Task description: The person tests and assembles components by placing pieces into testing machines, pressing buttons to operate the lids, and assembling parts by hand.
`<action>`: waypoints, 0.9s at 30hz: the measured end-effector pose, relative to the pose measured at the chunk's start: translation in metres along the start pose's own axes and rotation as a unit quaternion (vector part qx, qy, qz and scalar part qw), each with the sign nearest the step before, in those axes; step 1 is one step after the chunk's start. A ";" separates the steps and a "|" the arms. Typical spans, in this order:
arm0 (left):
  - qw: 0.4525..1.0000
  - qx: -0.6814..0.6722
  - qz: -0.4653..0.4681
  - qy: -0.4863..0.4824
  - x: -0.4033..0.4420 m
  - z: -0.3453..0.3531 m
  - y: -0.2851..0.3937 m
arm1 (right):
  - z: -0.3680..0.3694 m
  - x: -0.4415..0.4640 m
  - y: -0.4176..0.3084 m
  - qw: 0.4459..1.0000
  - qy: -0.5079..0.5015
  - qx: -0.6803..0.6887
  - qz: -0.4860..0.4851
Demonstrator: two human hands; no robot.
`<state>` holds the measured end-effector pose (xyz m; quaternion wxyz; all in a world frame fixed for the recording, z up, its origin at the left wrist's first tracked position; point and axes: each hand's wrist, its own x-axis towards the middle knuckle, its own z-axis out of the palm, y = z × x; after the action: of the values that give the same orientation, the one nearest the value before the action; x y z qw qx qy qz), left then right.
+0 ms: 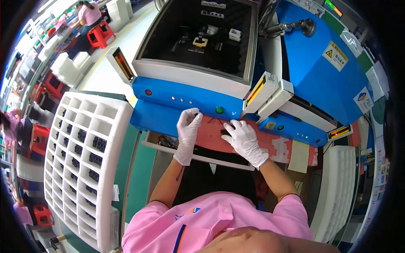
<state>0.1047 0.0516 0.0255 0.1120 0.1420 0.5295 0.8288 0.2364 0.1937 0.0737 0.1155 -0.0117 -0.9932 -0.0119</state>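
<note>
My left hand, in a white glove, is raised over the left end of the pink mat. Its thumb and fingertips are pinched round something small and dark that I cannot make out. My right hand, gloved too, lies lower over the mat with its fingers curved at a small black part, partly hidden under the fingertips. Just beyond both hands is the blue machine front with a green button.
A white foam tray with black parts in its compartments stands at the left. An open drawer is below the mat. Light-curtain posts flank the machine. White trays stand at the right. People sit in the left background.
</note>
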 end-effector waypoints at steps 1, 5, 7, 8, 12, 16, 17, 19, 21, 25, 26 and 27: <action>1.000 -0.010 0.024 0.008 0.006 -0.001 0.012 | -0.006 0.009 0.000 1.000 0.002 0.000 -0.002; 0.995 -0.029 0.087 0.028 0.051 0.010 0.072 | -0.034 0.091 0.000 0.950 0.236 0.198 -0.048; 0.994 -0.014 0.107 0.032 0.086 0.021 0.095 | -0.037 0.155 0.008 0.907 0.284 0.311 -0.018; 0.993 -0.034 0.109 0.031 0.103 0.028 0.108 | -0.032 0.187 0.015 0.881 0.284 0.378 0.013; 0.983 -0.181 0.020 -0.010 0.182 0.032 0.113 | 0.012 0.306 0.064 0.789 0.347 0.486 0.145; 0.981 -0.132 -0.137 -0.041 0.264 0.039 0.100 | 0.028 0.341 0.086 0.819 0.298 0.386 0.302; 0.981 -0.129 -0.137 -0.043 0.277 0.041 0.097 | 0.031 0.347 0.090 0.829 0.266 0.346 0.350; 0.981 0.130 -0.116 -0.086 0.295 0.049 0.090 | 0.039 0.357 0.101 0.829 0.252 0.372 0.333; 0.955 0.255 -0.102 -0.109 0.305 0.057 0.084 | 0.045 0.363 0.112 0.830 0.219 0.419 0.294; 0.886 0.442 -0.094 -0.107 0.314 0.072 0.085 | 0.010 0.346 0.103 0.743 0.083 0.598 0.289; 0.891 0.430 -0.086 -0.117 0.316 0.070 0.083 | 0.009 0.347 0.103 0.740 0.083 0.599 0.293; 0.896 0.418 -0.080 -0.126 0.317 0.066 0.083 | 0.010 0.349 0.104 0.725 0.101 0.617 0.289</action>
<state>-0.1711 0.1799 0.1642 0.1740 0.2363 0.8183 0.4942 -0.1024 0.3053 0.1462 0.1946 -0.2230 -0.7122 0.6365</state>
